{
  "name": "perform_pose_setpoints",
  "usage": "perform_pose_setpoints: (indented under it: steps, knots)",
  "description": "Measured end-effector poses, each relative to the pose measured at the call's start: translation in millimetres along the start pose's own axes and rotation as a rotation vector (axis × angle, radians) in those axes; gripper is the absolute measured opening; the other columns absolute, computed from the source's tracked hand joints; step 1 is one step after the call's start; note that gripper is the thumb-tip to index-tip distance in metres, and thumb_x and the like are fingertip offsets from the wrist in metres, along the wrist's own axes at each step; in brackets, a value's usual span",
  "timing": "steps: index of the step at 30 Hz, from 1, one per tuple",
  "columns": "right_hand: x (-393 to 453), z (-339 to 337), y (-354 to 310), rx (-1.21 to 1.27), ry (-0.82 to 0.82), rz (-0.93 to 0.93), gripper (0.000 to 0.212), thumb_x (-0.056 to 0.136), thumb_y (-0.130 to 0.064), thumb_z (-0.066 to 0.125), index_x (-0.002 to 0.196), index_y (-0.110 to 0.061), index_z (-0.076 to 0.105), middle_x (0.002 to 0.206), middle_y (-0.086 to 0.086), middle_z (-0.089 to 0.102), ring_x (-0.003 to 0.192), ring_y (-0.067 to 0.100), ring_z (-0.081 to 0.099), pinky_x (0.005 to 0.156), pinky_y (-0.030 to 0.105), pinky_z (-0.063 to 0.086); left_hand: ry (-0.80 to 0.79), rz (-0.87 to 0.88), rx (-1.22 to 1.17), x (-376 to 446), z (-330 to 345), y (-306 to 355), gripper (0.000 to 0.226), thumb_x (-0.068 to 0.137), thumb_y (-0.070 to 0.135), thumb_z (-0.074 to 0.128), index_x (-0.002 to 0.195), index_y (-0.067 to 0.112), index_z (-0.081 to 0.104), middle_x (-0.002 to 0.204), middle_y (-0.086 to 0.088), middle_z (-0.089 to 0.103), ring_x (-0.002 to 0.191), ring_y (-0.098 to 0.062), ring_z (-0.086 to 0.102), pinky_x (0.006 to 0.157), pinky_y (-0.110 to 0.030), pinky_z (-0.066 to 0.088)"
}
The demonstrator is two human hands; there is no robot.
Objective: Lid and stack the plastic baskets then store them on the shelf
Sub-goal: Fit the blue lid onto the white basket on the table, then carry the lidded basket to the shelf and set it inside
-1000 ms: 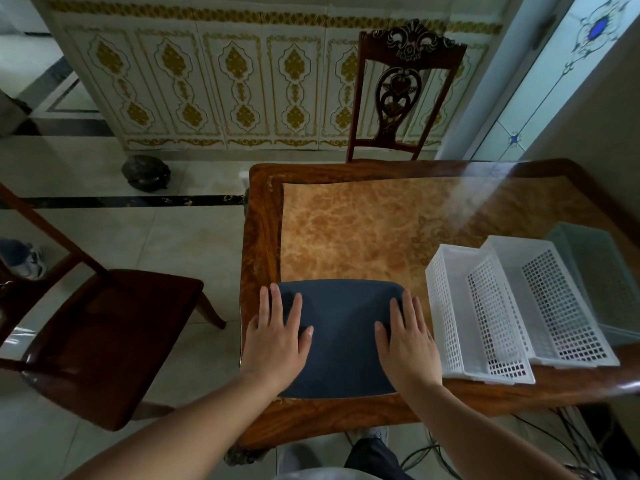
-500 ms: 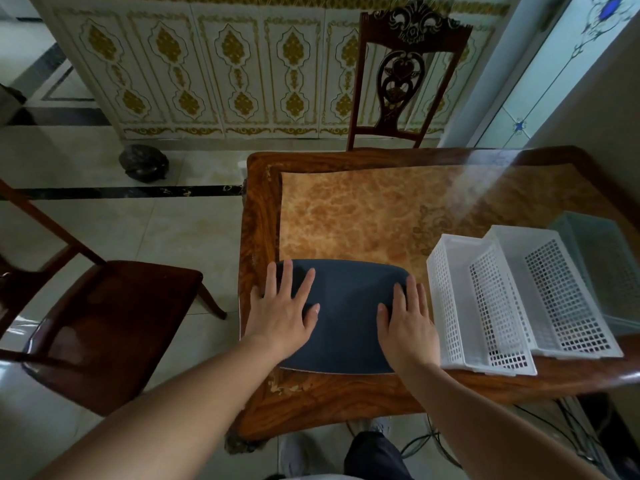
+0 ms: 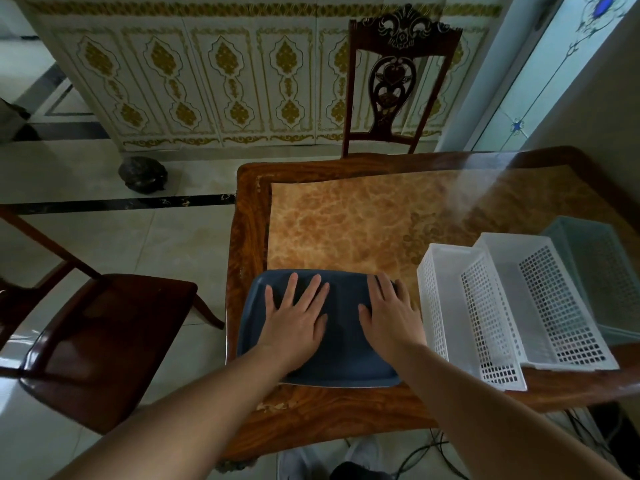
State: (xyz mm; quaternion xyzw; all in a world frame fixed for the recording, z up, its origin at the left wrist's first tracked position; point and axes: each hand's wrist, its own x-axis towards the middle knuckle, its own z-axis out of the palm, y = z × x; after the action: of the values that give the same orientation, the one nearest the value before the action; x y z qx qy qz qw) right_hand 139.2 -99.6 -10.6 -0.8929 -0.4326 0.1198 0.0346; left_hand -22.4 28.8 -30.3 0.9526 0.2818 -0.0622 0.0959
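Note:
A dark blue plastic lid point(image 3: 341, 337) lies flat near the front left corner of the wooden table point(image 3: 346, 414). My left hand point(image 3: 294, 320) rests palm-down on its left half, fingers spread. My right hand point(image 3: 391, 317) lies palm-down on its right half, fingers reaching the far edge. Whatever is under the lid is hidden. To the right stand two white perforated baskets point(image 3: 467, 313) point(image 3: 550, 299), one leaning on the other, and a pale teal basket point(image 3: 602, 268) at the far right.
A carved wooden chair point(image 3: 398, 84) stands at the table's far side. Another dark chair point(image 3: 104, 341) sits on the tiled floor to the left. A dark round object point(image 3: 142, 174) lies on the floor by the patterned wall. Cables point(image 3: 426, 455) hang under the table.
Both hands have slid across the lid towards its middle and far edge, staying flat on it. The view has shifted slightly.

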Motion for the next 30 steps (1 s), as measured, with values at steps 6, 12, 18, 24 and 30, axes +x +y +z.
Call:
perform_pose_setpoints:
  steps: [6, 12, 18, 24, 30]
  knots:
    - [-0.2, -7.4, -0.2, 0.137, -0.082, 0.018, 0.071, 0.103, -0.048, 0.037, 0.161, -0.020, 0.008, 0.170, -0.001, 0.001, 0.155, 0.033, -0.003, 0.114, 0.050, 0.040, 0.016, -0.155, -0.109, -10.8, -11.9, -8.9, 0.065, 0.101, 0.054, 0.022, 0.157, 0.027, 0.006, 0.166, 0.006, -0.006, 0.152, -0.023, -0.010, 0.118, -0.059, -0.005]
    - [-21.6, -2.1, 13.0, 0.588, -0.050, 0.281, 0.076, 0.097, -0.045, 0.057, 0.157, -0.020, 0.017, 0.156, 0.004, 0.035, 0.127, 0.028, 0.055, 0.090, 0.039, 0.053, 0.267, -0.433, -0.540, -49.6, -18.5, -40.1, 0.055, 0.096, 0.029, 0.058, 0.144, 0.019, 0.033, 0.144, -0.007, 0.040, 0.127, -0.028, 0.049, 0.097, -0.043, 0.050]
    - [-60.5, 16.5, 9.7, 0.965, -0.036, 0.684, 0.043, 0.096, -0.044, 0.063, 0.125, -0.016, 0.049, 0.108, 0.000, 0.061, 0.082, 0.010, 0.058, 0.054, 0.021, 0.042, 0.196, -0.751, -1.137, -48.3, -5.0, -69.5, 0.022, 0.096, 0.027, 0.061, 0.112, 0.018, 0.049, 0.113, -0.011, 0.062, 0.099, -0.032, 0.063, 0.087, -0.050, 0.052]
    - [-111.5, 2.9, -18.6, 1.110, 0.338, 0.811, 0.016, 0.098, -0.032, 0.059, 0.110, -0.023, 0.055, 0.103, -0.002, 0.064, 0.091, 0.017, 0.061, 0.071, 0.035, 0.050, 0.031, -0.554, -1.338, -46.9, -32.4, -79.2, 0.017, 0.090, 0.038, 0.069, 0.089, 0.023, 0.060, 0.089, 0.006, 0.066, 0.086, -0.020, 0.066, 0.079, -0.043, 0.054]
    - [-189.5, -26.8, -30.1, 1.341, 0.745, 0.846, 0.009, 0.095, -0.023, 0.060, 0.101, -0.024, 0.066, 0.100, -0.001, 0.072, 0.090, 0.017, 0.067, 0.072, 0.036, 0.052, 0.121, -0.198, -1.242, -62.6, -71.9, -43.1, 0.041, 0.085, 0.062, 0.057, 0.107, 0.028, 0.065, 0.108, 0.003, 0.067, 0.095, -0.019, 0.065, 0.070, -0.041, 0.054]
